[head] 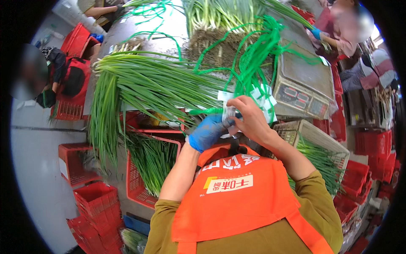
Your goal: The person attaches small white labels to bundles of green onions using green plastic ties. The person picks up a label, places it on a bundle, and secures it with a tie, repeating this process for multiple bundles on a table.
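My left hand (pixel 206 132), in a smudged blue glove, grips a white paper label (pixel 229 111) at the table's front edge. My bare right hand (pixel 253 122) pinches the same label from the other side. A green mesh strip (pixel 207 111) runs beside the gloved fingers; whether they hold it is hidden. Just beyond, a bundle of green mesh netting (pixel 261 50) lies on the table, with several white tags (pixel 261 98) at its near end. Left of my hands, long scallions (pixel 158 81) are spread, their leaves drooping over the edge.
More scallions with muddy roots (pixel 219 47) lie at the back. A digital scale (pixel 303 82) stands right. Below the table are a red crate (pixel 134 187) and a pale crate (pixel 341 155) of scallions. Red crates (pixel 98 203) are stacked lower left. Other people work left and right.
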`<state>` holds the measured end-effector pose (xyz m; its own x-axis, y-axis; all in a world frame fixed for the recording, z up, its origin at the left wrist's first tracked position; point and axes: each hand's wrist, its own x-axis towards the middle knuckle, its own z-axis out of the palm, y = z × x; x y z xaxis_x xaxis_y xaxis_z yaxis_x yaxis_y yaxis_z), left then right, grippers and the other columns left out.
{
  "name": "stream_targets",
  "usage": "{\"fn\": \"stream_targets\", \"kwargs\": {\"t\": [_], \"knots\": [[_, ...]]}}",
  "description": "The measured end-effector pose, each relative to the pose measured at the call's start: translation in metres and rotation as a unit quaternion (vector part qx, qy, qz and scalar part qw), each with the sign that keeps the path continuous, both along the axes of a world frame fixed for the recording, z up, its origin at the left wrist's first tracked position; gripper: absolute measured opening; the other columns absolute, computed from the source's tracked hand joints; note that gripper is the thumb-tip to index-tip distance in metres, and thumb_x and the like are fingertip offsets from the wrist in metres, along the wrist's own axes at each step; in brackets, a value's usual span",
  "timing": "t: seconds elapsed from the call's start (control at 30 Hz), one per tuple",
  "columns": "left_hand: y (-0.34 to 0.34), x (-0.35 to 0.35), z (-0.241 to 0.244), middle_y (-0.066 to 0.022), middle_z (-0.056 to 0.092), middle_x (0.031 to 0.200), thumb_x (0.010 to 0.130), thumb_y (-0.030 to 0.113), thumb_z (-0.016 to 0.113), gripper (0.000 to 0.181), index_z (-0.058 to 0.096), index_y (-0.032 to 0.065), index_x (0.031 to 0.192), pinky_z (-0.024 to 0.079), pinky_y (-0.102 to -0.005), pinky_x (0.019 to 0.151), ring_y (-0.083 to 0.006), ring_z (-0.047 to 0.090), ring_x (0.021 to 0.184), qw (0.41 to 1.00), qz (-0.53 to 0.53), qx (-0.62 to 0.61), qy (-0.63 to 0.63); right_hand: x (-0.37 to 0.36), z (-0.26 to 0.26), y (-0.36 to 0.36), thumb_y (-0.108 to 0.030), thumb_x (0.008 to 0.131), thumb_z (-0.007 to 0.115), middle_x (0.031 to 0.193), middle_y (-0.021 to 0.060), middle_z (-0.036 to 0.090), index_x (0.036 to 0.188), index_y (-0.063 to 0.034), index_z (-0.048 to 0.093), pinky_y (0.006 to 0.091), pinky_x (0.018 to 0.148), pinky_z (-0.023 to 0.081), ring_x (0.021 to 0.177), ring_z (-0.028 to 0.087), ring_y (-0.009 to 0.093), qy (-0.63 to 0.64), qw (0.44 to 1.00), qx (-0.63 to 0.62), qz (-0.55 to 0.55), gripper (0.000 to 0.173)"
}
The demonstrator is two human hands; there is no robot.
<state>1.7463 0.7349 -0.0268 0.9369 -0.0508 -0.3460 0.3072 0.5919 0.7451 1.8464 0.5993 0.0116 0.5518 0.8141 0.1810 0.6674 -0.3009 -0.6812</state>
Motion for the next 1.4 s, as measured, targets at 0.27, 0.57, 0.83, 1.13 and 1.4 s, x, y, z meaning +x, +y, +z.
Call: {"fn": "stream_targets", "kwargs": {"t": [0.27,0.57,0.83,1.13,1.4], "knots": [[0.015,-0.031,0.003,-0.0003,0.062,0.087,0.086,0.026,0.063,0.028,0.065,0.0002,0.096,0.042,-0.0221,0.068,-0.0069,0.051,0.078,0.989,-0.005,0.147,-0.016,0.022,0.017,0.027,-0.008,0.069,0.07,0.097,0.0081,0.053,0.112,-0.005,0.052,0.031,0.067,0.045,0.079,0.051,0.017,0.186,0.973,-0.04,0.134,0.046],[0.013,-0.077,0.018,-0.0107,0.061,0.111,0.075,-0.001,0.068,0.04,0.058,-0.0039,0.114,0.048,-0.0285,0.088,-0.0164,0.059,0.099,0.998,0.037,0.053,0.028,0.155,0.181,0.272,-0.017,0.085,0.051,0.075,0.0128,0.06,0.086,-0.0008,0.054,0.0349,0.059,0.048,0.067,0.059,0.021,-0.109,0.966,-0.113,0.207,0.017],[0.028,-0.097,-0.019,-0.0127,0.061,0.11,0.078,0.007,0.062,0.036,0.058,-0.0064,0.111,0.045,-0.0301,0.089,-0.0198,0.059,0.099,0.951,0.295,0.042,-0.077,0.106,0.138,0.304,-0.029,0.089,0.049,0.09,0.0112,0.063,0.103,-0.0032,0.058,0.0333,0.075,0.048,0.083,0.06,0.022,-0.106,0.98,0.034,0.167,0.03],[0.033,-0.052,-0.023,-0.0105,0.058,0.113,0.085,0.006,0.049,0.033,0.056,-0.0031,0.116,0.046,-0.0304,0.087,-0.0186,0.057,0.098,0.96,0.275,-0.045,0.004,-0.019,-0.055,0.042,-0.002,0.078,0.067,0.097,0.0067,0.057,0.099,-0.0017,0.046,0.0265,0.073,0.049,0.084,0.056,0.011,0.407,0.904,0.097,0.082,0.03],[0.002,-0.029,-0.019,-0.0115,0.064,0.104,0.078,-0.006,0.055,0.029,0.063,-0.0026,0.107,0.046,-0.0289,0.088,-0.0182,0.06,0.095,0.977,0.115,0.158,0.091,-0.049,-0.088,-0.015,-0.007,0.08,0.066,0.074,0.005,0.059,0.092,-0.0014,0.054,0.0265,0.065,0.046,0.069,0.055,0.011,0.413,0.895,0.155,-0.072,0.018]]}}
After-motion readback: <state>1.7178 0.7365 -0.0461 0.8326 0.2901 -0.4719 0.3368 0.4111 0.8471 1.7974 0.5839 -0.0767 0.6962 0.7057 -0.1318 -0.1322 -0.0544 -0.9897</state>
